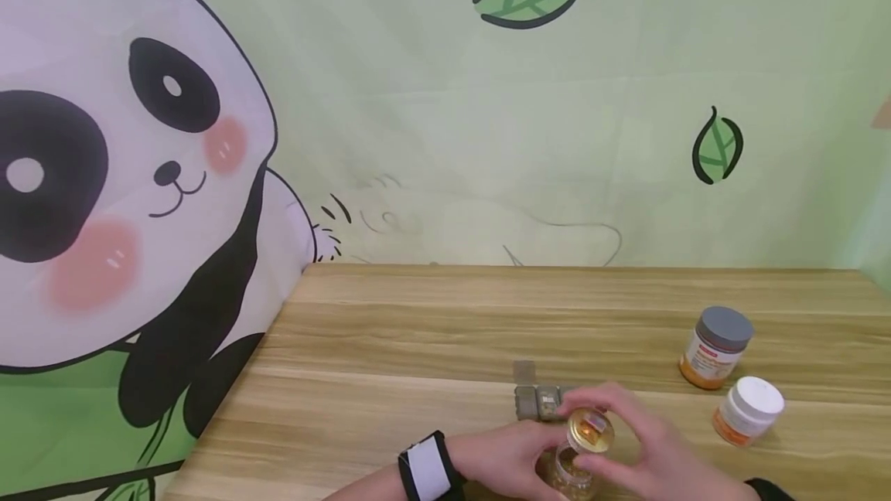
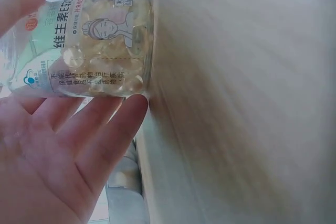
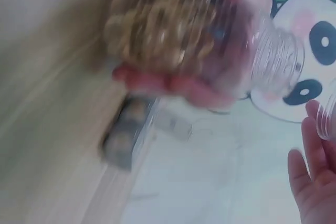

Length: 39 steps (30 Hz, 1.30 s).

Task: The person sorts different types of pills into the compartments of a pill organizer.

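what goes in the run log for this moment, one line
left hand: grips clear capsule jar | right hand: holds gold lid, off jar | pill organizer: behind hands | two capped bottles: right, untouched

the right wrist view is smearing the clear bottle (image 3: 199,40) and the grey pill box (image 3: 126,132) into soft shapes. the head view's bottom edge is cutting off the bottle's base and the right hand (image 1: 654,451). fingers are hiding part of the pill box (image 1: 539,402). labels on the two far jars (image 1: 717,346) are reading too small.
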Motion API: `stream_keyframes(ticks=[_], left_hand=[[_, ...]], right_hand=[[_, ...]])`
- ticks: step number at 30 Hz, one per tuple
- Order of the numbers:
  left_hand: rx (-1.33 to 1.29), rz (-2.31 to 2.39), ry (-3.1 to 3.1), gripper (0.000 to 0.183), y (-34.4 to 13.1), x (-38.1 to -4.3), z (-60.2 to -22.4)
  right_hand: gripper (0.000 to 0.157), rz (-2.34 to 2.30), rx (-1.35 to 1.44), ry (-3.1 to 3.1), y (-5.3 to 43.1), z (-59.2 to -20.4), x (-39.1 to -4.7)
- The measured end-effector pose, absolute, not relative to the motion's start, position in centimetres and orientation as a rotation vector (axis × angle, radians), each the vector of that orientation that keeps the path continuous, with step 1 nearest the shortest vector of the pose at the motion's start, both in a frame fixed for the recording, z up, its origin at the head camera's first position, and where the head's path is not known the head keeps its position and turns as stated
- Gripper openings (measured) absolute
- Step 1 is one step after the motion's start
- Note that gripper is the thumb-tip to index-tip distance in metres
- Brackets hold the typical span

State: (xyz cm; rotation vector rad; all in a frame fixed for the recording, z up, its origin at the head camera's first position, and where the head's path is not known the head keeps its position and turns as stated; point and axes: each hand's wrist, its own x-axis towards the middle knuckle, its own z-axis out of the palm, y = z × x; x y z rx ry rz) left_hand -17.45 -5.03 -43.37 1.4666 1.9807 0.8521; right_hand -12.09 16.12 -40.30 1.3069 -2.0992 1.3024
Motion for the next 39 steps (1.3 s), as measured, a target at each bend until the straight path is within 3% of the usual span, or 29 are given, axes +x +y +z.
stream_keyframes(ticks=[6, 12, 17, 24, 30, 39], left_hand=[[1.461, 0.853, 1.967, 0.044, -4.8, -17.5, -43.6], [1.461, 0.857, 1.960, 0.043, -4.8, -17.5, -43.6], [1.471, 0.844, 1.979, 0.043, -4.7, -17.4, -43.5], [1.479, 0.828, 2.004, 0.043, -4.7, -17.3, -43.4], [1.468, 0.839, 2.006, 0.042, -4.8, -17.2, -43.3], [1.416, 0.856, 2.006, 0.044, -4.9, -17.3, -43.3]], right_hand=[[0.050, 1.076, 1.085, -2.291, 18.4, -40.7, -12.1], [0.033, 0.848, 0.921, -2.424, 19.9, -41.6, -12.2], [0.031, 0.785, 0.756, -2.696, 20.6, -42.3, -11.9], [0.023, 0.867, 0.848, -2.757, 21.3, -43.6, -12.2], [0.025, 0.995, 0.954, -2.703, 21.9, -44.1, -12.7], [0.036, 0.951, 0.881, -2.684, 22.3, -44.2, -13.1]])
